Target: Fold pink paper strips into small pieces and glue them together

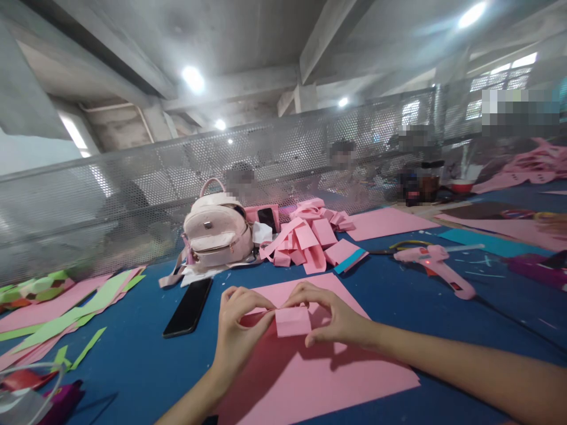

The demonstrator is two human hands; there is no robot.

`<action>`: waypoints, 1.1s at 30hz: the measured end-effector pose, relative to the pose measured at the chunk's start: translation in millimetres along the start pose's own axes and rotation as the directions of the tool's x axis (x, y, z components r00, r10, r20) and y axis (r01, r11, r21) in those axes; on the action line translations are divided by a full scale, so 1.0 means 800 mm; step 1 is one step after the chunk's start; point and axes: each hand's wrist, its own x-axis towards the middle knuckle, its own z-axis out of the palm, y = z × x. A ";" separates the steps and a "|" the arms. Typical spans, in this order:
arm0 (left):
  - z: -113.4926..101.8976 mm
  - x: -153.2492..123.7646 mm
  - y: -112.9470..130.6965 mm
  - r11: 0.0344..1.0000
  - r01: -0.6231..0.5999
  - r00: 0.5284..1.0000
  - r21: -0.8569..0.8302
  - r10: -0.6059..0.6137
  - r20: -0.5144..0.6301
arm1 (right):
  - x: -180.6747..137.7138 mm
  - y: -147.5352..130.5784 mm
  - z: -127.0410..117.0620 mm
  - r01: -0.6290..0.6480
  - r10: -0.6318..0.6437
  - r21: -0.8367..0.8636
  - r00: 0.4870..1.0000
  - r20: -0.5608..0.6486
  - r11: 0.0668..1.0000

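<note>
Between my hands is a small folded piece of pink paper point(293, 322), held up over a large pink sheet point(319, 383) on the blue table. My left hand point(241, 327) pinches its left edge between thumb and fingers. Across the top right of the piece curl the fingers of my right hand point(332, 313), with the thumb down by its lower right corner. Beyond them lies a loose heap of pink paper strips point(305, 236). A pink hot glue gun point(436, 265) with a red light rests to the right, its cord trailing off.
A black phone point(188, 307) lies left of the sheet, near a pale pink backpack point(217, 227). Green and pink paper strips point(71, 313) cover the far left. Scissors point(398, 248) lie behind the glue gun. A perforated metal screen point(177, 171) runs along the back, with people beyond it.
</note>
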 end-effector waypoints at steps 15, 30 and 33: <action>0.002 -0.002 -0.001 1.000 0.002 1.000 -0.002 -0.002 -0.015 | 0.001 0.002 0.000 -0.018 0.022 0.055 0.996 -0.087 0.998; 0.002 -0.001 -0.002 1.000 -0.001 1.000 0.008 0.001 -0.017 | 0.002 0.004 -0.001 -0.016 0.023 0.059 0.994 -0.109 0.998; 0.002 -0.001 -0.002 1.000 -0.007 1.000 0.007 0.007 -0.021 | 0.001 0.004 -0.001 -0.017 0.024 0.063 0.994 -0.111 0.998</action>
